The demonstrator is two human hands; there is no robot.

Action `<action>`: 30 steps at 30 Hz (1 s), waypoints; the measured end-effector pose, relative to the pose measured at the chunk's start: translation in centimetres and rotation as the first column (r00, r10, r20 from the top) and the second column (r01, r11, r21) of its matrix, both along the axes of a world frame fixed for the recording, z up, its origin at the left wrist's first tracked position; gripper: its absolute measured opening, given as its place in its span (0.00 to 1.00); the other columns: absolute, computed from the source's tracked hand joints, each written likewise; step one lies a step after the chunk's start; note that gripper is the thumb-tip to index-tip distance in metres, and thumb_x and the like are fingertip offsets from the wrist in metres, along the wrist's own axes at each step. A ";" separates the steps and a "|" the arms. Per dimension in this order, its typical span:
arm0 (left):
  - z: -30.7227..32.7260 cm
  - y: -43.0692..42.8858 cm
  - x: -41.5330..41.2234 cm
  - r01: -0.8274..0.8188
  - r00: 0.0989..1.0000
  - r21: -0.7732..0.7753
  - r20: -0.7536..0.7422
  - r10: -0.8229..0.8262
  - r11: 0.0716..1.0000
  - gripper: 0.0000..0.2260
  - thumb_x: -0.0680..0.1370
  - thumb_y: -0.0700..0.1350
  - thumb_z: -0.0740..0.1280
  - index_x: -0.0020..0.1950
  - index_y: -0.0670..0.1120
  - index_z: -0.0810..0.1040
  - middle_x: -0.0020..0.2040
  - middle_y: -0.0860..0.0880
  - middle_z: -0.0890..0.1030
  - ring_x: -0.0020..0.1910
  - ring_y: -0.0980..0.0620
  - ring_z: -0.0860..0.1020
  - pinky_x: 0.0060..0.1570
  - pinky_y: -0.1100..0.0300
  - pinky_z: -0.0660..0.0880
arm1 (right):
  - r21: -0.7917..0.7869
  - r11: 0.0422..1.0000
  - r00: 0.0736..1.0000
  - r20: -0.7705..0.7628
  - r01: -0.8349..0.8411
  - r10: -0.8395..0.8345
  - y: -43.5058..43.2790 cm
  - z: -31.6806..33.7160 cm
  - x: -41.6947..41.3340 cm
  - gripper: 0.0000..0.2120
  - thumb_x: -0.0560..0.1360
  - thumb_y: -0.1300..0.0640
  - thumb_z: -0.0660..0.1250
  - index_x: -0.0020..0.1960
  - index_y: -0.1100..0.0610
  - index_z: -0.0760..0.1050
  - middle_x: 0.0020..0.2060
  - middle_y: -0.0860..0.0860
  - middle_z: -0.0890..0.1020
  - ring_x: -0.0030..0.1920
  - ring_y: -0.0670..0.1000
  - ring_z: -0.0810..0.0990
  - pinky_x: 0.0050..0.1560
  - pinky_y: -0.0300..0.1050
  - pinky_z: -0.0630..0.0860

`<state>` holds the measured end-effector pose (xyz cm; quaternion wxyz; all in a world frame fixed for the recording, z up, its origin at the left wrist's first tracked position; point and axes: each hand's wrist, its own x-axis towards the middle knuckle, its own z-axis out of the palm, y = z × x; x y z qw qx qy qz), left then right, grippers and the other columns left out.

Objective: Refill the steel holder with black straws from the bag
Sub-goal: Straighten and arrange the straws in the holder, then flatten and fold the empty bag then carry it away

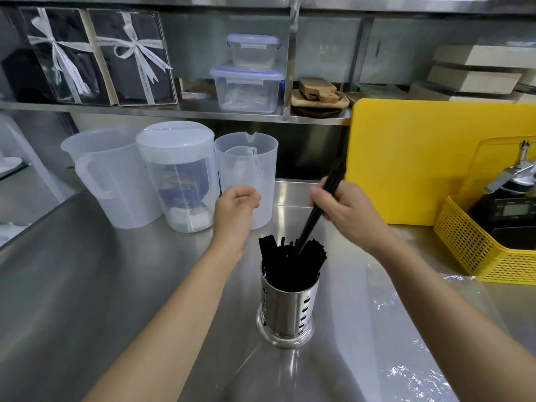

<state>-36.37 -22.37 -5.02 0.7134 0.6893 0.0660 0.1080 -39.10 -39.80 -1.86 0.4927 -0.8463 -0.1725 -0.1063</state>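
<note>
While a row of translucent plastic jugs (pixel 177 175) is standing at the rear left of the steel surface (pixel 87 271), the left hand (pixel 236 204) is hovering just in front of it. Its fingers are curling loosely inward and are holding nothing that can be seen. Right of that hand and nearer the camera, the steel holder (pixel 287 309) is standing upright on the surface, and black straws (pixel 290 265) are filling it and sticking out above its rim. Above the holder, the right hand (pixel 339 210) is gripping a small bunch of straws (pixel 336 175), fingers clamped round the middle of it. The bunch is tilting up to the right, and its lower ends are sitting among the straws in the holder. Beside the holder on the right, a clear plastic bag (pixel 385 300) is lying flat on the surface. Behind it, a yellow cutting board (pixel 406 158) is standing on edge, and a yellow mesh basket (pixel 470 250) is sitting at the far right.
</note>
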 end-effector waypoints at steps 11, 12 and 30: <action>-2.1 0.0 -0.7 0.166 0.974 0.539 0.041 -0.223 0.826 0.05 0.75 0.42 0.65 0.51 0.46 0.78 0.46 0.52 0.79 0.48 0.54 0.77 0.55 0.60 0.73 | -0.202 0.976 0.988 -0.110 0.080 -0.104 -1.1 -4.6 0.5 0.17 0.71 0.42 0.66 0.50 0.54 0.75 0.31 0.50 0.75 0.32 0.47 0.72 0.33 0.40 0.67; -1.8 -0.4 -0.9 0.185 0.966 0.575 0.043 -0.255 0.797 0.06 0.76 0.44 0.65 0.51 0.47 0.77 0.47 0.53 0.79 0.49 0.54 0.77 0.55 0.59 0.74 | -0.198 0.977 0.990 -0.093 0.086 -0.106 -1.3 -4.6 0.3 0.16 0.71 0.43 0.66 0.50 0.55 0.75 0.31 0.49 0.75 0.31 0.46 0.71 0.33 0.39 0.66; -2.1 -16.6 -5.9 0.103 0.800 0.963 0.069 -0.596 0.249 0.22 0.78 0.57 0.57 0.69 0.50 0.67 0.67 0.49 0.73 0.65 0.47 0.69 0.61 0.55 0.66 | -0.509 0.714 0.854 0.087 0.480 -0.512 -18.2 -7.9 -9.2 0.37 0.68 0.32 0.57 0.73 0.44 0.56 0.72 0.49 0.65 0.71 0.52 0.63 0.67 0.55 0.58</action>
